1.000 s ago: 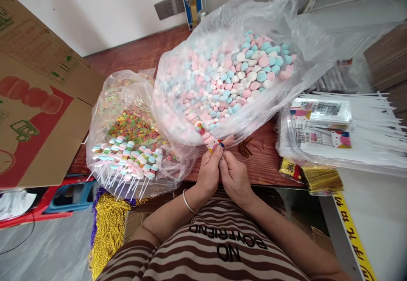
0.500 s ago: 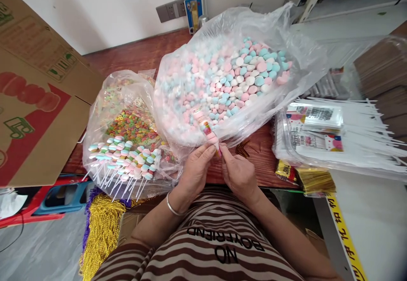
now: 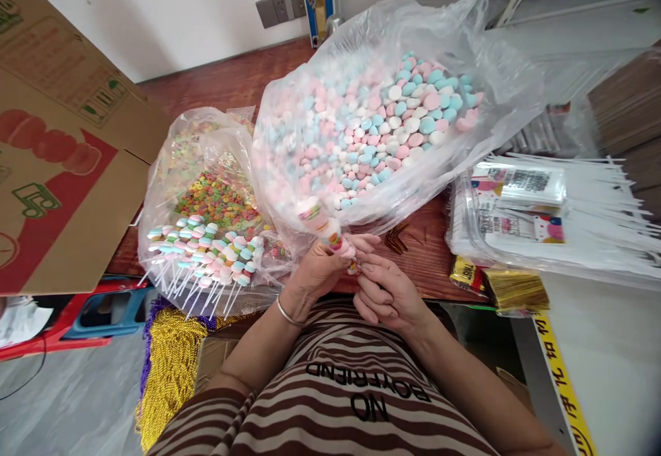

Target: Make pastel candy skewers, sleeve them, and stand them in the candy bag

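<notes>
My left hand (image 3: 321, 270) is closed around a marshmallow skewer (image 3: 334, 237) in a clear printed wrapper, which tilts up and to the left. Pink and white pieces with colourful rings show through the wrapping. At its lower end, the fingertips of my right hand (image 3: 390, 291) pinch the wrapper, the other fingers curled. What exactly lies between those fingertips is partly hidden. Just beyond the hands spreads a large clear bag of pink, blue and white marshmallows (image 3: 392, 125). Finished marshmallow skewers (image 3: 206, 249) with white sticks lie to the left, on a bag of coloured ring candies (image 3: 211, 198).
At right, a clear plastic tray (image 3: 465, 253) holds white sticks (image 3: 593, 222) and printed wrappers (image 3: 531, 187). Gold twist ties (image 3: 516, 291) lie at the table's front edge, a few loose ones (image 3: 396, 239) near my right hand. A cardboard box (image 3: 67, 132) stands at left.
The wrapped skewer has tipped further left and come nearer to me. My right hand has turned, its fingers now showing at the skewer's lower end. The view has shifted slightly.
</notes>
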`<state>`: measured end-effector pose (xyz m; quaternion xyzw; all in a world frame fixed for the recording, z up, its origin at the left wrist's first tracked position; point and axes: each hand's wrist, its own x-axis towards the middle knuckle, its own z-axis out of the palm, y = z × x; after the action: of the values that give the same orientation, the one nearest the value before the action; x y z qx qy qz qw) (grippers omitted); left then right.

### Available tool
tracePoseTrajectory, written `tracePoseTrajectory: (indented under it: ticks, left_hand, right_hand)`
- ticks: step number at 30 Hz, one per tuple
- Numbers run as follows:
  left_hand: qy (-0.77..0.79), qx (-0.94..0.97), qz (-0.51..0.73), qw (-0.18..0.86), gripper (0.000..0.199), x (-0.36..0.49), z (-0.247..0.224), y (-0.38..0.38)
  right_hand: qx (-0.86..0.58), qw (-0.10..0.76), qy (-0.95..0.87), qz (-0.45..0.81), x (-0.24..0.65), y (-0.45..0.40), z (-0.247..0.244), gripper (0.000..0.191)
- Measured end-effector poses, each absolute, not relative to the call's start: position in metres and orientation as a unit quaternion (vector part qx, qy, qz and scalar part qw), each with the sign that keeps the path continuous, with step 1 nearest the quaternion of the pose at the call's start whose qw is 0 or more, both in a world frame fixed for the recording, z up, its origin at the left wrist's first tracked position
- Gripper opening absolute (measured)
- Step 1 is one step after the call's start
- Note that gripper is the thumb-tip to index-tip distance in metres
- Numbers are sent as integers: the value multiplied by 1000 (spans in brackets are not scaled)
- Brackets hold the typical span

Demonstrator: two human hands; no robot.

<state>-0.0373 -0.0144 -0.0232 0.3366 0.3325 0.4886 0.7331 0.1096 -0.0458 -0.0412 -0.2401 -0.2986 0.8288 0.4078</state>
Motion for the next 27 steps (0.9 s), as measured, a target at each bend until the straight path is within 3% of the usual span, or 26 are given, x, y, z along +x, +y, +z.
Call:
tracePoseTrajectory:
  ticks: [2, 8, 13, 17, 19, 22, 24, 27]
  left_hand:
    - [363, 319, 519, 705, 27, -34, -27, -12]
    - [470, 311, 551, 616, 24, -26, -36, -16]
    - [394, 289, 454, 745, 33, -35, -41, -24]
    - [340, 308, 410, 789, 27, -35, -42, -24]
    - [355, 339, 449, 747, 25, -34, -39, -21]
    - [389, 376, 515, 665, 25, -38, -32, -14]
    - [414, 394, 541, 617, 23, -46, -30, -11]
    - [467, 436, 527, 560, 20, -59, -32, -15]
  right_hand:
    - [-261, 410, -304, 819, 110, -42, -42, 22]
    - [-455, 500, -448, 585, 100, -44, -48, 33]
    - [-259, 423, -275, 824, 93, -49, -51, 39]
    - [-205, 359, -287, 864, 105, -52, -54, 40]
    - [-295, 378, -417, 773, 120, -51, -60, 39]
    - [-536, 404, -605, 429, 149, -44, -76, 28]
    - [-659, 345, -634, 213, 165, -36, -86, 22]
    - [-755, 176, -629, 54, 176, -22, -95, 21]
